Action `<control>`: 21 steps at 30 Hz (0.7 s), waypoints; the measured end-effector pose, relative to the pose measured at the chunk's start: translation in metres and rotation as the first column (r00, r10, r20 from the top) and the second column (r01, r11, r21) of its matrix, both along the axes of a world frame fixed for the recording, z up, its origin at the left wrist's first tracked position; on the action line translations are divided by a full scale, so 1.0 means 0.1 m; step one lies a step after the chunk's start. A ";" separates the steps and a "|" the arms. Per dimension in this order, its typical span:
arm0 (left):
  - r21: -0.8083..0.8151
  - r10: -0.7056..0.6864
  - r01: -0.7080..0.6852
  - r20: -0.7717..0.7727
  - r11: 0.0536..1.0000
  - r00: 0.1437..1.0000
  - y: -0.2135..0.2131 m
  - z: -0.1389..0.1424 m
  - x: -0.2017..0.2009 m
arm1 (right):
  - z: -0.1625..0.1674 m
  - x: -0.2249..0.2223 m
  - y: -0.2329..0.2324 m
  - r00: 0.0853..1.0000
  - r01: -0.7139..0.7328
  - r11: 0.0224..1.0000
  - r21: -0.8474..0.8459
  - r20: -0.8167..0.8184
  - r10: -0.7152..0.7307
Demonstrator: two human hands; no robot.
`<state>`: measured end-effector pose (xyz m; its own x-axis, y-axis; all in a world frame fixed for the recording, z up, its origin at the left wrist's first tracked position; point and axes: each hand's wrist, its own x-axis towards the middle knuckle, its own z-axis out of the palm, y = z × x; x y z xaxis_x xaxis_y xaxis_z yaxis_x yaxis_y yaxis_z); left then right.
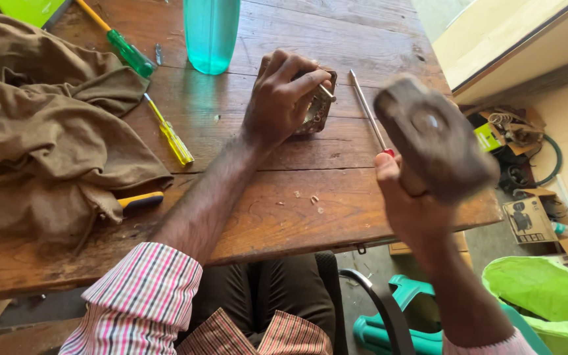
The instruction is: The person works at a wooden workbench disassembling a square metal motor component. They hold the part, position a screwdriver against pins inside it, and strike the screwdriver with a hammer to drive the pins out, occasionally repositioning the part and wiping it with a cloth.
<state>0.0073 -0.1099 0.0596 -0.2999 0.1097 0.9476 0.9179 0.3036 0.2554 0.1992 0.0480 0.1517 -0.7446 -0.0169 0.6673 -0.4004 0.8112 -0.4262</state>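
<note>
My left hand [283,97] presses down on a small brown metal lock body [317,110] lying on the wooden table [284,217], with a thin metal pin under the forefinger. My right hand [407,204] is raised off the table's right edge and grips a heavy hammer; its dark, motion-blurred head [434,137] hangs above and to the right of the lock. A long screwdriver with a red handle tip [368,110] lies on the table just right of the lock, partly hidden behind the hammer.
A brown cloth [41,125] covers the table's left side. A green screwdriver [126,51], a yellow one [171,131] and a yellow-and-black handle [141,200] lie near it. A teal bottle [210,33] stands behind the lock. A green bag [547,296] and boxes sit on the floor at right.
</note>
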 end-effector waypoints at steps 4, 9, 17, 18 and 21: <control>0.014 0.017 -0.018 0.033 1.000 0.999 -0.04 0.06 0.04 | -0.06 -0.11 0.02 0.911 0.153 0.984 0.096 0.371 -0.178; -0.002 0.015 -0.015 0.035 1.000 0.999 0.03 0.08 0.07 | 0.10 -0.04 0.08 0.972 0.152 0.988 -0.017 0.182 -0.147; 0.012 0.061 -0.063 0.102 0.998 0.993 0.03 0.04 0.04 | -0.02 -0.13 0.18 0.900 0.182 0.976 0.117 0.381 -0.213; 0.038 0.073 -0.080 0.146 0.996 0.987 0.03 0.04 0.04 | -0.01 -0.10 0.21 0.895 0.218 0.968 0.123 0.371 -0.248; -0.017 -0.022 0.023 0.056 1.000 0.998 0.07 0.07 0.07 | 0.01 -0.03 0.24 0.928 0.253 0.965 0.067 0.265 -0.262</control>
